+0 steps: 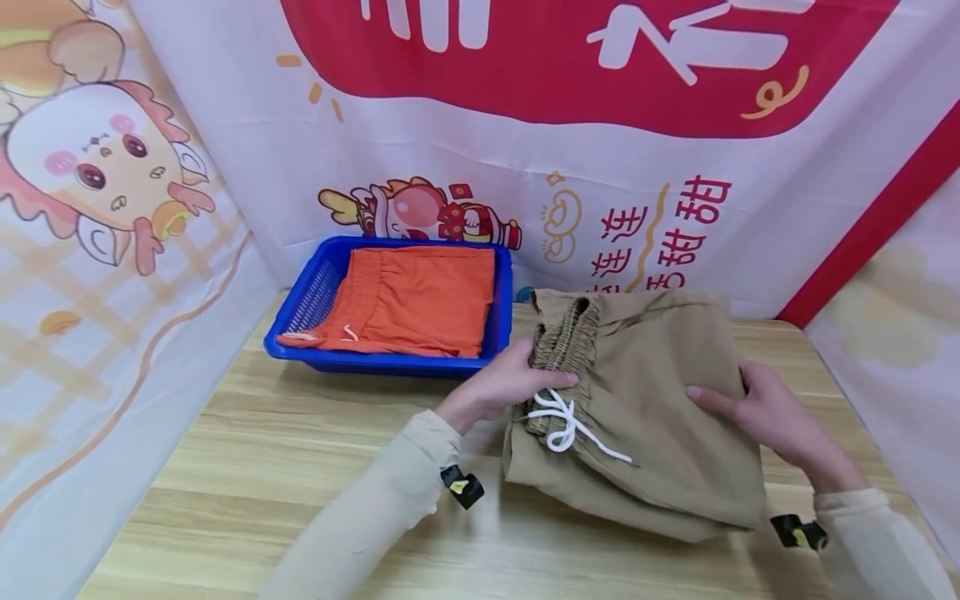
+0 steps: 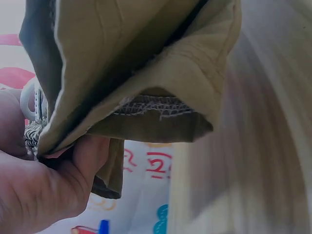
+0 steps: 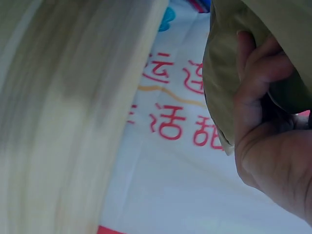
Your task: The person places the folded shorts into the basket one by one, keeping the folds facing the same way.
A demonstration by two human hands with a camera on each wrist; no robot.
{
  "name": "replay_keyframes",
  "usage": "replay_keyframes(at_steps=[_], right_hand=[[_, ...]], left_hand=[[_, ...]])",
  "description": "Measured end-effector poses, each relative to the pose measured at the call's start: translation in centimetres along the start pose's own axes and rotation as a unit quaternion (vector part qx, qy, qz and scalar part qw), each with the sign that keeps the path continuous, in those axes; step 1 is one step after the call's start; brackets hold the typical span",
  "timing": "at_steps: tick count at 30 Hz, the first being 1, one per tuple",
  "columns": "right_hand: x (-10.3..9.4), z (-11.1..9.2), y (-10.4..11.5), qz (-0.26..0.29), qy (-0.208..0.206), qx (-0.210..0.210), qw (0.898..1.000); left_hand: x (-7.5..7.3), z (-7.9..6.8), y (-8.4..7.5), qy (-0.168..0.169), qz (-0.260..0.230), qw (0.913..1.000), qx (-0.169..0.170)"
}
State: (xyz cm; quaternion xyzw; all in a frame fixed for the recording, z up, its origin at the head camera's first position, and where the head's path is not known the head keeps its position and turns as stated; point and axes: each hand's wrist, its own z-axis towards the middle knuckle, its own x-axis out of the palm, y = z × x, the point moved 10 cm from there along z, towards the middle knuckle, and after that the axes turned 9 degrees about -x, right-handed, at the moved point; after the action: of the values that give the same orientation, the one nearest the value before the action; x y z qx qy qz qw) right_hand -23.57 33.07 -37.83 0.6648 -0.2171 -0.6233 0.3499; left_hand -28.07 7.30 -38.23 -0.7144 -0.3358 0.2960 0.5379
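Folded khaki shorts (image 1: 660,400), with a gathered elastic waistband and a white drawstring (image 1: 561,421) tied in a bow, are held above the table by both hands. My left hand (image 1: 517,379) grips the waistband end, thumb on top and fingers underneath. At the opposite side my right hand (image 1: 772,417) holds the folded cloth, its thumb on top. The right wrist view shows the fingers (image 3: 265,68) curled beneath the khaki fabric (image 3: 219,92). In the left wrist view the layered edges (image 2: 146,112) of the shorts hang over the hand.
A blue plastic basket (image 1: 390,364) stands at the back left of the wooden table (image 1: 322,483), with folded orange shorts (image 1: 427,300) inside. Printed white cloth (image 1: 465,142) hangs behind the table and along both sides.
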Motion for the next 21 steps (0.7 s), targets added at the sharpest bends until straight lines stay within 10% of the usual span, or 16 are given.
replay_keyframes(at_steps=[21], right_hand=[[0.8, 2.4, 9.2, -0.024, -0.028, -0.060, 0.997]], left_hand=[[-7.1, -5.6, -3.9, -0.039, 0.018, 0.9979, 0.049]])
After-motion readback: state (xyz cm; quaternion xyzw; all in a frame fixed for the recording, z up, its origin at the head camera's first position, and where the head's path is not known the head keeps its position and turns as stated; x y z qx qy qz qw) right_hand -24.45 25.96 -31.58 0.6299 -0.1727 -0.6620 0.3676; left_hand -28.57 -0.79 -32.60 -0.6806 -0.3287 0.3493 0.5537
